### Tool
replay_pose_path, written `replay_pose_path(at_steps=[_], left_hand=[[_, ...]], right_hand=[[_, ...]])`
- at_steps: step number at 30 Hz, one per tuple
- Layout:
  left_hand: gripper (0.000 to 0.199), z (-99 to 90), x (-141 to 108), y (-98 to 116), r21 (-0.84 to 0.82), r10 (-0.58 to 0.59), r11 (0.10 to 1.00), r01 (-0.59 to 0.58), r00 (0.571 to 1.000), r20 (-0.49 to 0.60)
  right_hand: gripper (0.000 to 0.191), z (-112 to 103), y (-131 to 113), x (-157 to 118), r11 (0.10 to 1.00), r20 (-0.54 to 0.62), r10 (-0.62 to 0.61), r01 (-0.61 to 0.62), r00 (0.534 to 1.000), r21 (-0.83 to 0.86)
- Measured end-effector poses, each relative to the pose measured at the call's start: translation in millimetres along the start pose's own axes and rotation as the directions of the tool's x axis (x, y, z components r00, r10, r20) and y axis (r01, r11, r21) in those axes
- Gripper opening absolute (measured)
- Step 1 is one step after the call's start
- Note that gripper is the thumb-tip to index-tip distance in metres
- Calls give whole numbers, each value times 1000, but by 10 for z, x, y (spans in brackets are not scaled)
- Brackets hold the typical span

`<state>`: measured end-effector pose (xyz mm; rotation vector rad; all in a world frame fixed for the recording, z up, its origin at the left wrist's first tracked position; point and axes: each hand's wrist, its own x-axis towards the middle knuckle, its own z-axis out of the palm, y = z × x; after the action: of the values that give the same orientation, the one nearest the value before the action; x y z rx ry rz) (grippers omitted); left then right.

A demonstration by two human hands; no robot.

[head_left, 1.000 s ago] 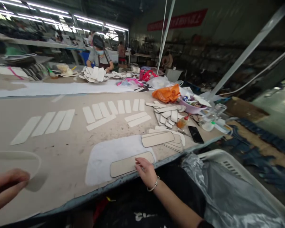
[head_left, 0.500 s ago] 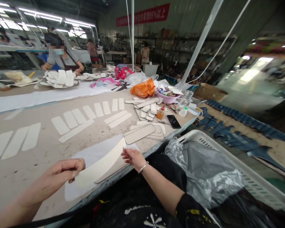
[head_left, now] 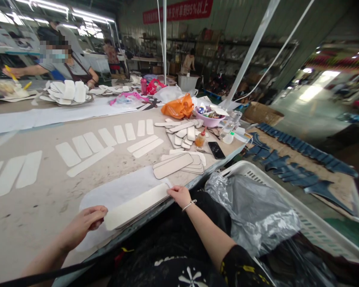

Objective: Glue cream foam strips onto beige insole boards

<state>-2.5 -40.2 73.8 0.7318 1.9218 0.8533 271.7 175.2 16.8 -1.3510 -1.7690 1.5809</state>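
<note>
A long cream strip [head_left: 137,205] with rounded ends lies near the table's front edge, over another flat piece whose dark edge shows below it. My left hand [head_left: 92,218] pinches the strip's left end. At its right end my right hand [head_left: 177,194], with a bracelet on the wrist, has fingers and thumb closed on the corner. Under and behind the strip is a thin white sheet [head_left: 107,191]. Just beyond the right end rests a stack of pale, dark-edged rounded pieces [head_left: 173,166].
Rows of pale strips [head_left: 91,142] lie across the table [head_left: 56,199]. Farther back are an orange bag [head_left: 178,107], glue bottle [head_left: 200,138], phone [head_left: 216,150] and pink basin [head_left: 210,119]. A white crate [head_left: 245,167] stands at right; a person [head_left: 68,59] works opposite.
The strip, bowed before, now lies flatter near the table edge. My right hand has moved right and closed on its end. The person opposite has stretched an arm out with a yellow tool.
</note>
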Motion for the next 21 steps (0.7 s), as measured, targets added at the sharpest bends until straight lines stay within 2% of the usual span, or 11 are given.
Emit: replay_pose_path(at_steps=[3, 6, 9, 15, 21], left_hand=[[34, 92, 141, -175, 0, -75, 997, 75, 994, 81], [32, 174, 233, -217, 86, -109, 991, 105, 993, 41], [30, 235, 274, -174, 200, -94, 975, 95, 995, -15], [25, 278, 336, -166, 295, -108, 947, 130, 990, -90], [29, 270, 322, -165, 360, -108, 923, 136, 989, -97]], right_hand=[[20, -6, 37, 18, 979, -43, -36, 26, 998, -201], [22, 15, 35, 52, 934, -58, -48, 24, 997, -357], [24, 24, 31, 98, 881, -53, -40, 10, 998, -473], [26, 17, 29, 154, 798, -27, -26, 4, 999, -602], [28, 16, 25, 170, 763, 0, -17, 13, 1000, -647]])
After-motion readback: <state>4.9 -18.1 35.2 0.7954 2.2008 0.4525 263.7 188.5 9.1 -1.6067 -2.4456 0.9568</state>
